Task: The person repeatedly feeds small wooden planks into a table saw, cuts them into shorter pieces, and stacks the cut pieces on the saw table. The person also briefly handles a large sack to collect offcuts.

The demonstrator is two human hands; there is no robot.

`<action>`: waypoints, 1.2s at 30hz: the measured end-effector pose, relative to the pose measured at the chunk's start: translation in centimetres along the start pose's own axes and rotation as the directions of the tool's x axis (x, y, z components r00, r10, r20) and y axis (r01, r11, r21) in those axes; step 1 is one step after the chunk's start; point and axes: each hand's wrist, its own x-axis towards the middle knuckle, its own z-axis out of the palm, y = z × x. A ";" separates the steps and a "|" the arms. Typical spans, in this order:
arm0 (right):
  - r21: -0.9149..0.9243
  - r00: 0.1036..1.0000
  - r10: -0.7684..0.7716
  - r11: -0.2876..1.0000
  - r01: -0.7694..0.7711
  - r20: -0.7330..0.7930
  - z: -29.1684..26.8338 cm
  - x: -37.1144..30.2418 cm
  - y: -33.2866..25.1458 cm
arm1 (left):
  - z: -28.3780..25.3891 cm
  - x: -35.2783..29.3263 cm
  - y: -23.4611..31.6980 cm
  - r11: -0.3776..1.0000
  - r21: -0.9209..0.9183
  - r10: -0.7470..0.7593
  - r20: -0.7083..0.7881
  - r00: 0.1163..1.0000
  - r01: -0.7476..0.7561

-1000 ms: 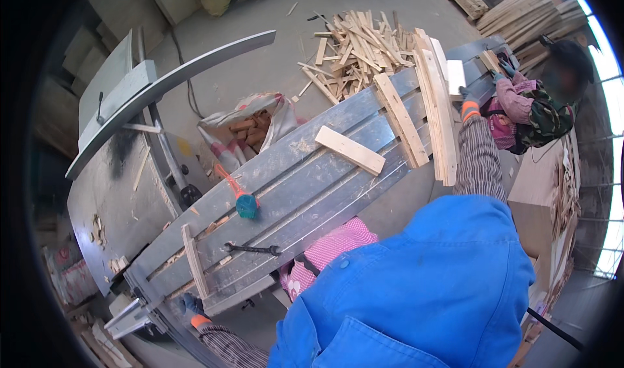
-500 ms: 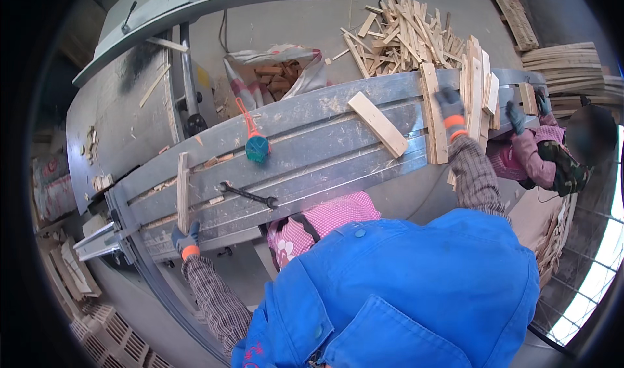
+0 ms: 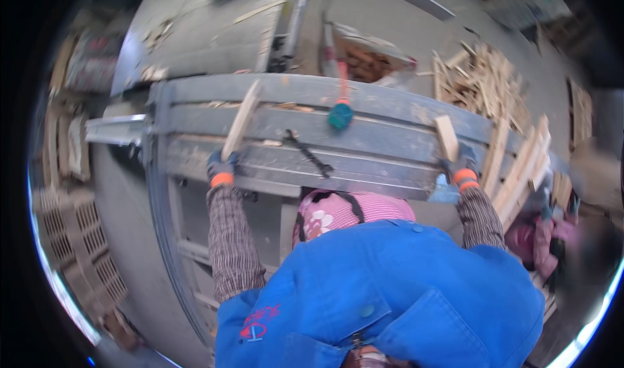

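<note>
My left hand (image 3: 222, 166), in a dark glove with an orange cuff, is closed around the near end of a light wooden strip (image 3: 242, 118) lying slantwise on the grey slatted metal table (image 3: 383, 150). Over to the right, my right hand (image 3: 464, 164), gloved alike, grips the near end of a short wooden board (image 3: 446, 137); its fingers are partly blurred. Between the hands lie a dark open-ended wrench (image 3: 309, 153) and, farther back, a teal round tool with an orange strap (image 3: 340, 114).
Longer wooden strips (image 3: 520, 170) lie on the table's right end, near a co-worker in pink (image 3: 543, 238). Beyond the table are a heap of offcuts (image 3: 484, 85) and a sack of wood scraps (image 3: 370, 62). A metal fence (image 3: 117, 129) juts out at the left.
The view has turned leftward. My right hand has left the long strips at the right and taken hold of the short board. My left hand stays on its strip.
</note>
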 end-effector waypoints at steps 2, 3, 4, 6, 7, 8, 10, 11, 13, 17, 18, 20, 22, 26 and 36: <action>-0.082 0.997 -0.078 0.994 0.077 -0.003 1.0 0.5 1.5 | -0.6 -0.6 1.2 0.996 -0.062 -0.058 0.044 0.997 0.061; -0.096 0.996 -0.083 0.992 0.084 0.013 0.9 0.6 1.3 | -1.0 -0.6 0.7 0.991 -0.126 -0.035 0.089 0.995 0.046; -0.111 0.998 -0.045 0.993 0.049 0.039 0.1 0.2 0.0 | -1.1 -1.0 0.8 0.982 -0.182 -0.030 0.065 0.997 0.042; -0.129 0.995 -0.032 0.991 0.044 0.095 -0.2 0.7 -0.1 | -0.7 -1.0 -0.3 0.965 -0.260 -0.017 0.103 0.995 0.044; -0.135 0.994 -0.018 0.990 0.032 0.104 -0.1 0.8 0.2 | -0.9 -1.1 0.5 0.955 -0.290 -0.016 0.144 0.989 0.058; -0.135 0.990 -0.020 0.990 0.039 0.141 -0.7 0.8 -0.8 | -0.4 -1.1 -0.8 0.962 -0.264 -0.028 0.158 0.987 0.070; -0.136 0.979 -0.004 0.990 0.033 0.206 -2.4 0.5 -2.6 | 0.7 -1.4 -1.5 0.876 -0.460 -0.079 0.162 0.984 0.146; -0.130 0.985 -0.052 0.989 0.074 0.168 -2.8 0.6 -3.0 | 1.0 -1.4 -1.4 0.804 -0.566 -0.098 0.175 0.980 0.182; -0.122 0.984 -0.152 0.979 0.162 0.094 -3.3 1.1 -3.5 | 1.2 -1.5 -1.6 0.773 -0.604 -0.115 0.169 0.979 0.195; 0.190 0.950 -0.292 0.932 0.309 -0.111 -2.3 4.4 -6.5 | -1.8 -2.4 1.4 0.828 -0.554 -0.064 0.047 0.997 0.079; 0.206 0.893 -0.414 0.871 0.445 -0.178 -1.9 5.4 -8.9 | -2.0 -2.3 1.9 0.844 -0.536 -0.049 -0.013 0.999 0.035; 0.454 0.913 -0.392 0.797 0.398 -0.112 -1.1 6.1 -15.8 | -2.8 -2.3 2.6 0.746 -0.664 -0.060 0.007 0.998 0.049; 0.575 0.785 -0.603 0.595 0.562 -0.143 0.8 8.2 -23.0 | -2.2 -1.7 1.9 0.657 -0.754 -0.039 -0.036 0.999 -0.001; 0.781 0.622 -0.782 0.366 0.506 -0.037 1.6 9.2 -40.5 | -4.3 -0.1 3.9 0.447 -0.883 0.019 0.171 0.985 0.145; 0.938 0.506 -0.809 0.347 0.003 0.298 6.1 10.5 -65.6 | -7.6 7.7 2.0 0.772 -0.630 -0.107 -0.001 0.994 0.082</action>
